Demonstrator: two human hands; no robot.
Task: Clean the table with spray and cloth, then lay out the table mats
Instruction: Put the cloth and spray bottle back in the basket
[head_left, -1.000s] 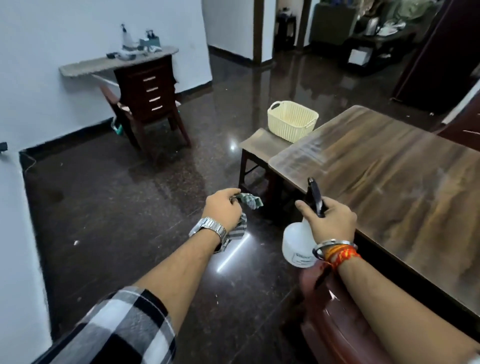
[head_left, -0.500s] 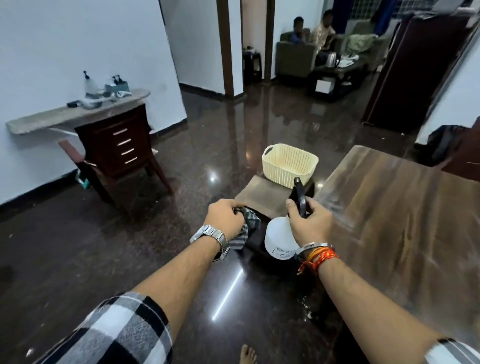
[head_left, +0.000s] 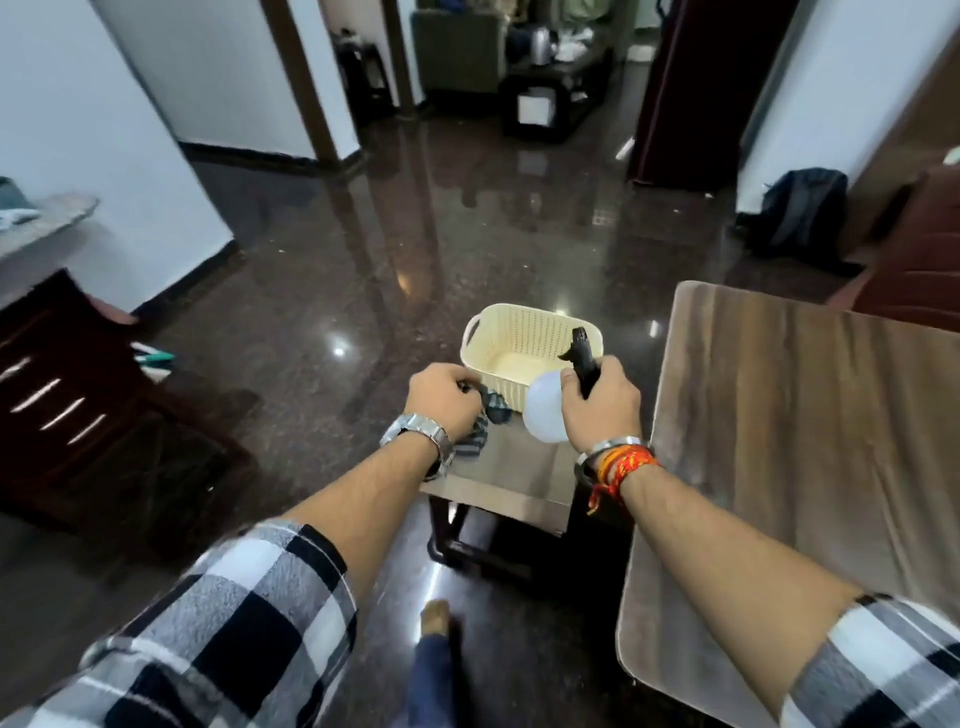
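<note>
My right hand (head_left: 600, 402) grips a white spray bottle (head_left: 543, 413) by its black trigger head, holding it just in front of a cream plastic basket (head_left: 506, 343). A checked blue-green cloth (head_left: 480, 423) is bunched in my left hand (head_left: 441, 400), hanging below the fist beside the basket's left corner. The basket stands on a small low stool (head_left: 511, 480) and looks empty inside. To the right lies the long wooden table (head_left: 810, 441), its bare top streaked. No table mats are in sight.
A dark wooden chair (head_left: 67, 395) stands at the left by a wall shelf (head_left: 41, 221). A dark bag (head_left: 802, 208) leans on the far right wall. Glossy dark floor stretches ahead toward a sofa and low table. My foot (head_left: 436, 618) is below the stool.
I have stepped closer to the stool; both hands have moved forward to the basket, with the bottle now at its front edge and the cloth at its left corner.
</note>
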